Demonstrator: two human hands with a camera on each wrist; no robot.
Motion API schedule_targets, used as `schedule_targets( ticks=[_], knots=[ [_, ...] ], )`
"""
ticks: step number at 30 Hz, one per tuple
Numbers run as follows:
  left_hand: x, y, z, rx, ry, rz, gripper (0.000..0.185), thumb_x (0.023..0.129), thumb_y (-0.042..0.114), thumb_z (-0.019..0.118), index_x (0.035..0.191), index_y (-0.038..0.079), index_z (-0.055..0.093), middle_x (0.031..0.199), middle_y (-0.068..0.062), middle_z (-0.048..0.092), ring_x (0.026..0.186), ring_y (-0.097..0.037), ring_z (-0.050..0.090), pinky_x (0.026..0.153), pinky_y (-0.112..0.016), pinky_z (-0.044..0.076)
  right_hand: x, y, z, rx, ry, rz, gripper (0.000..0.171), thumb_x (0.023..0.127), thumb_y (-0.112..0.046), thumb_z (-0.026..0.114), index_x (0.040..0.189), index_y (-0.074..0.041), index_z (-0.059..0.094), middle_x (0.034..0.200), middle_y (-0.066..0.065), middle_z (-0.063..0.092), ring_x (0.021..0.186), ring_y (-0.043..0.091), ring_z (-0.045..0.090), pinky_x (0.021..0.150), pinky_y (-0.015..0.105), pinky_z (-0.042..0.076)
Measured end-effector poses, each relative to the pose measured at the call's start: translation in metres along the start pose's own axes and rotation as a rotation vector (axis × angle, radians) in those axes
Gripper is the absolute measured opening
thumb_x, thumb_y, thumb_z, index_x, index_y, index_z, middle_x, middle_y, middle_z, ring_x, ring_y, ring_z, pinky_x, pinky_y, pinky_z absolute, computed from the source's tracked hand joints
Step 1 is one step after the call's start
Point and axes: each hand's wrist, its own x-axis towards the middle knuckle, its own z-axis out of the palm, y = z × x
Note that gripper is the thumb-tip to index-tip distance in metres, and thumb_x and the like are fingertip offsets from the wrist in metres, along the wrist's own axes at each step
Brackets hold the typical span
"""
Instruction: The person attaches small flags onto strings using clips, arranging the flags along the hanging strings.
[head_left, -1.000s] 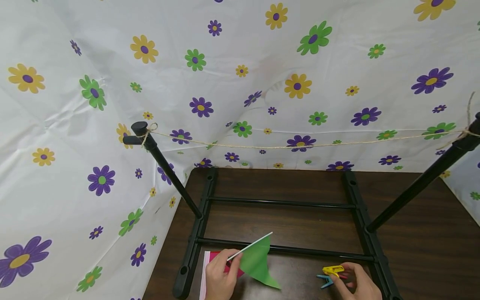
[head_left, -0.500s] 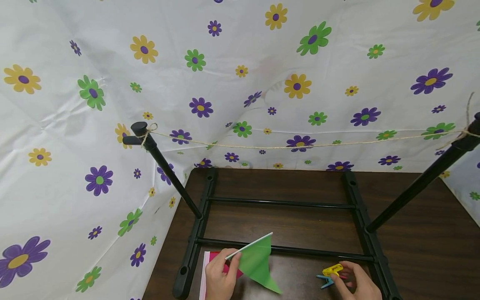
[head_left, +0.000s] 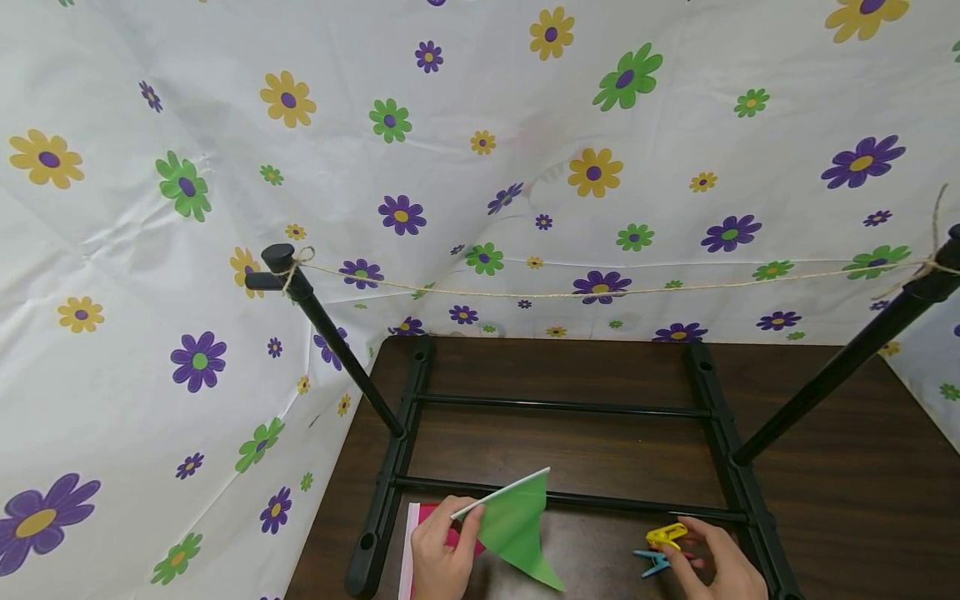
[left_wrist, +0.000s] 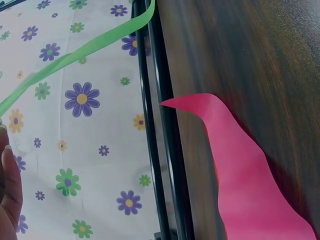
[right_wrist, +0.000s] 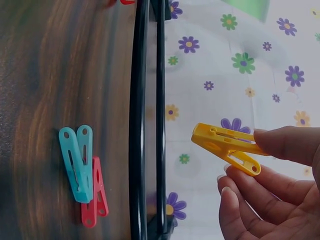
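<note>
My left hand (head_left: pixel 444 550) pinches a green triangular paper flag (head_left: pixel 517 529) by its white-edged side, and the flag hangs above the table. In the left wrist view the green flag (left_wrist: pixel 75 57) shows nearly edge-on. Below that hand a pink paper flag (left_wrist: pixel 240 165) lies on the table with a curled tip. Between thumb and fingers, my right hand (head_left: pixel 716 562) holds a yellow clothespin (right_wrist: pixel 227 145) by its handles. Two more clothespins, one light blue (right_wrist: pixel 77 162) and one red (right_wrist: pixel 97 197), lie overlapping on the table close to it.
A black frame (head_left: pixel 562 498) stands on the dark wooden table (head_left: pixel 847 467). Its left post (head_left: pixel 337 350) and right post (head_left: pixel 832 367) lean outward in view, with a thin string (head_left: pixel 480 292) tied between them. A flower-print cloth (head_left: pixel 450 175) covers the back and left.
The green flag has shifted and turned slightly in my left hand. My right hand and the yellow clothespin have moved very little.
</note>
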Motion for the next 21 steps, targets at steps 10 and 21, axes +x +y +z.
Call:
schedule_targets(
  ticks=[10,21],
  knots=[
    [0.001,0.005,0.003,-0.066,-0.013,-0.041,0.016,0.101,0.016,0.069,0.092,0.003,0.068,0.076,-0.005,0.068,0.060,-0.008,0.060,0.055,-0.014,0.048,0.000,-0.007,-0.004,0.004,0.006,-0.002,0.042,0.070,0.001,0.090,0.106,0.007,0.068,0.089,0.015,0.070,0.069,0.029,0.066,0.053,0.023,0.050],
    [0.005,0.012,0.012,-0.152,-0.010,-0.045,0.014,0.099,0.010,0.071,0.090,0.000,0.066,0.071,-0.008,0.066,0.051,-0.010,0.055,0.048,-0.013,0.046,0.000,-0.015,-0.011,0.052,0.117,-0.051,0.044,0.064,0.006,0.093,0.101,0.005,0.070,0.088,0.015,0.072,0.069,0.004,0.058,0.055,0.010,0.044]
  ],
)
